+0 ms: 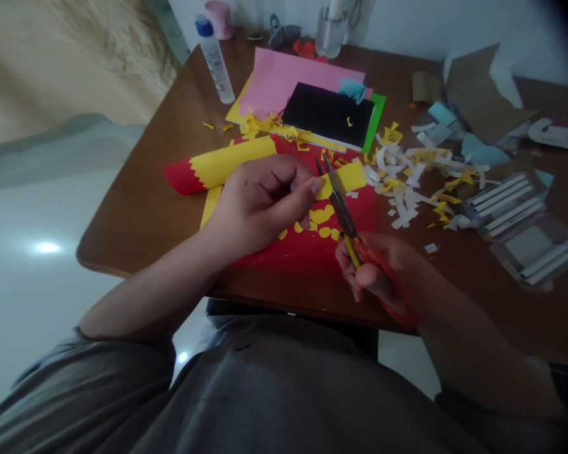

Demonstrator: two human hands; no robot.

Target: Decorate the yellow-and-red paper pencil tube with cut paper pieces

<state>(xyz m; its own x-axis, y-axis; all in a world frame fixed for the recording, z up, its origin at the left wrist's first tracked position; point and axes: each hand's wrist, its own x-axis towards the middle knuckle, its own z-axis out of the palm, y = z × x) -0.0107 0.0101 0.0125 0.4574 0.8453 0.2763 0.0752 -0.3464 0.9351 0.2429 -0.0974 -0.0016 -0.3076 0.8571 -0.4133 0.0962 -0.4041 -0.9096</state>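
Note:
Between thumb and fingers, my left hand (267,202) pinches a strip of yellow paper (353,178). My right hand (383,265) grips orange-handled scissors (341,211), whose slightly parted blades cross the strip just right of my left thumb. A thin yellow item, perhaps a pencil (353,252), shows beside the handles in the same hand. Below the strip, small rounded yellow cut-outs (322,217) lie on a red paper sheet (284,255). To the left of my hand lies a roll of red and yellow paper (236,161) with a zigzag edge.
A glue bottle (216,63) stands at the back left. Pink paper (284,75) and a black sheet (326,113) lie behind my hands. White and yellow scraps (402,173) and an open case of pens (506,202) cover the right side of the table (137,221).

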